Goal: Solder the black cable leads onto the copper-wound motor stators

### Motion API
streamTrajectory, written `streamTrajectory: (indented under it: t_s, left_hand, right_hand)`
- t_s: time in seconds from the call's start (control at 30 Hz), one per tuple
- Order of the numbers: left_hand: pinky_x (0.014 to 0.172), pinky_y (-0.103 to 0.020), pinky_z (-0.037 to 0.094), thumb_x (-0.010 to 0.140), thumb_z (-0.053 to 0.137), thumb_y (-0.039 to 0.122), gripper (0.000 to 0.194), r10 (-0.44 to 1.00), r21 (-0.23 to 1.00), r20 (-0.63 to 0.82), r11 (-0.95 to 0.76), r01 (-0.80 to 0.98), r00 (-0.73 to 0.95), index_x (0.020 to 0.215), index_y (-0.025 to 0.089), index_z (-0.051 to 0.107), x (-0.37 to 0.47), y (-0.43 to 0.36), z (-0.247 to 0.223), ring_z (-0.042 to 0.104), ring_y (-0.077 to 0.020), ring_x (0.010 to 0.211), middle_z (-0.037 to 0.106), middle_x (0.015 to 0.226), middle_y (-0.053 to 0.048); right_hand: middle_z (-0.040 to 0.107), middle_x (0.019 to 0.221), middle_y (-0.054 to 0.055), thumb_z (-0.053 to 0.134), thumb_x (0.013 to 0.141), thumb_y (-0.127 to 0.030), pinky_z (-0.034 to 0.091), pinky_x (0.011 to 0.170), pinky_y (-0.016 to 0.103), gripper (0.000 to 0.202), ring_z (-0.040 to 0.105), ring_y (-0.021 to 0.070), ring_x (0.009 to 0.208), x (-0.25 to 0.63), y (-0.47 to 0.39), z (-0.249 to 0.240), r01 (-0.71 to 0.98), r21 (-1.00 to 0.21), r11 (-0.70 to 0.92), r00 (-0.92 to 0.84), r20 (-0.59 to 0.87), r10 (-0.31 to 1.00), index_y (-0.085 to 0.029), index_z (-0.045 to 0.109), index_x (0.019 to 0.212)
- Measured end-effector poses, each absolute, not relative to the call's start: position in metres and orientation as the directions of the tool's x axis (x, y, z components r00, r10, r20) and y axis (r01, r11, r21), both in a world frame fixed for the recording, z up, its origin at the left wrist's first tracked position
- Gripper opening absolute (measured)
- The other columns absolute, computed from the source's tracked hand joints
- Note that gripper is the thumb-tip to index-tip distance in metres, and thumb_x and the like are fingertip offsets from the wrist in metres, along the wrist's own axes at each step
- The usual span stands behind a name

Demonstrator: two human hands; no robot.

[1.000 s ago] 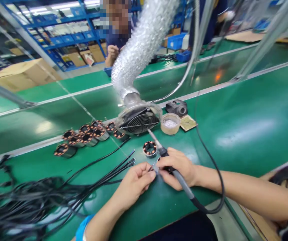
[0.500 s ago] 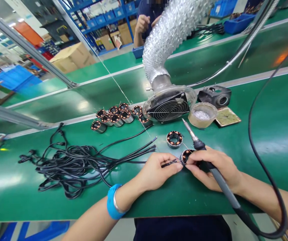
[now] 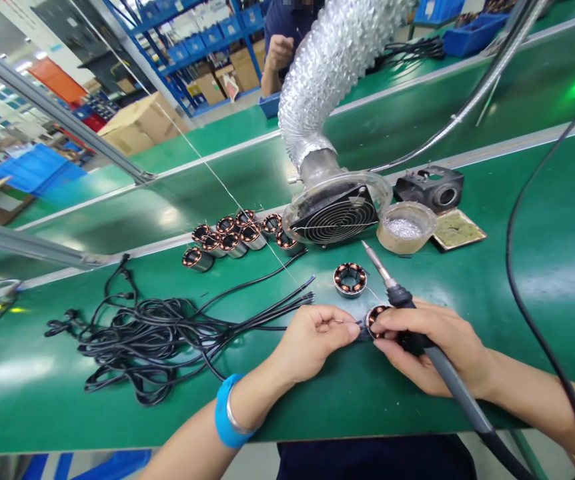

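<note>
My left hand (image 3: 317, 337), with a blue band at the wrist, pinches a thin wire end beside a copper-wound ring (image 3: 376, 321). The fingers of my right hand (image 3: 432, 340) grip that ring, partly covering it. A soldering iron (image 3: 380, 267) also rests in my right hand, its metal tip pointing up and away from me. Just behind the held ring, a second wound ring (image 3: 350, 280) sits on the green bench. Black cables (image 3: 162, 333) lie in a tangle left of my hands, their stripped ends near my left fingers.
Several wound cores (image 3: 232, 237) stand behind the cables. A round fan (image 3: 340, 217) hangs on a silver duct (image 3: 312, 93). Right of it are a tub (image 3: 405, 230), a square pad (image 3: 457, 230) and a black holder (image 3: 432, 190). Across the bench, a person's hand (image 3: 281, 52) is raised.
The view has shifted slightly. The dark sleeved piece at my left fingertips now shows less, with a thin wire visible between them. Both hands stay close to the ring.
</note>
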State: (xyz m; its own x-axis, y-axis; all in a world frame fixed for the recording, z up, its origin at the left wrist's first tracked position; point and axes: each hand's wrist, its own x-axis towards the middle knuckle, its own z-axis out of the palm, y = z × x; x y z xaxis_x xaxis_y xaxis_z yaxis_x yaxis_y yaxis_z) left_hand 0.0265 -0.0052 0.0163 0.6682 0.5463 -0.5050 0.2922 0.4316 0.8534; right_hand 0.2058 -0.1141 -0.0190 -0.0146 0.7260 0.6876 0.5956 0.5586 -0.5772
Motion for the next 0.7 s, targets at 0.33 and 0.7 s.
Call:
streamTrajectory:
  t_s: [0.33, 0.7]
  left_hand:
    - [0.046, -0.022, 0.027, 0.074, 0.073, 0.047, 0.033, 0.540, 0.893, -0.451, 0.287, 0.348, 0.711, 0.075, 0.014, 0.070, 0.022, -0.006, 0.017, 0.036, -0.0061, 0.043, 0.056, 0.055, 0.002]
    - [0.055, -0.022, 0.035, 0.087, 0.058, 0.022, 0.015, 0.661, 0.887, -0.053, -0.313, 0.340, 0.748, 0.075, 0.015, 0.062, 0.015, -0.032, 0.023, 0.045, -0.0091, 0.057, 0.055, 0.063, 0.002]
  right_hand:
    - [0.071, 0.090, 0.001, 0.067, 0.087, -0.012, 0.057, 0.062, 0.027, 0.037, 0.065, 0.0123, 0.062, 0.200, -0.114, -0.017, 0.616, -0.609, 0.499, 0.033, 0.653, 0.757, -0.021, 0.053, 0.120]
    - [0.067, 0.081, 0.000, 0.052, 0.095, -0.010, 0.053, 0.061, 0.024, 0.019, 0.064, 0.0129, 0.064, 0.187, -0.115, -0.009, 0.725, -0.556, 0.407, 0.004, 0.594, 0.805, -0.022, 0.054, 0.110]
